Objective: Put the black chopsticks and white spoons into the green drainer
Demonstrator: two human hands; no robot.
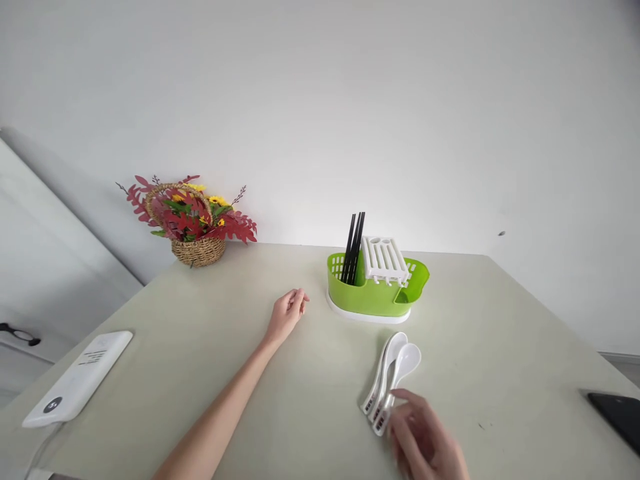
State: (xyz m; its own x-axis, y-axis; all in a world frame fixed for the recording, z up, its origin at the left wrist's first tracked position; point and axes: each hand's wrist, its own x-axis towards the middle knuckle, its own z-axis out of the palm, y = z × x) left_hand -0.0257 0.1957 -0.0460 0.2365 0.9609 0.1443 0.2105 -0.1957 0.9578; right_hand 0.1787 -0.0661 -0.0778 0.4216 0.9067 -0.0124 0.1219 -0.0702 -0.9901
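Three white soup spoons (407, 360) lie side by side on the table, bowls pointing away from me and patterned handle ends toward me. My right hand (425, 437) is at the handle of the rightmost spoon, its fingers bent and apart and slightly blurred; whether a fingertip touches the handle I cannot tell. To the left, my left hand (287, 312) rests on the tabletop with its fingers curled in and nothing visible in them. Beyond the spoons stands a green utensil holder (370, 298) with a white slotted top (385, 259). Several black chopsticks (353, 250) stand upright in its left compartment.
A wicker basket (199, 252) of red leaves and yellow flowers stands at the back left by the wall. A white power bank (83, 377) with a cable lies at the left edge. At the right edge is a black phone-like object (617, 417).
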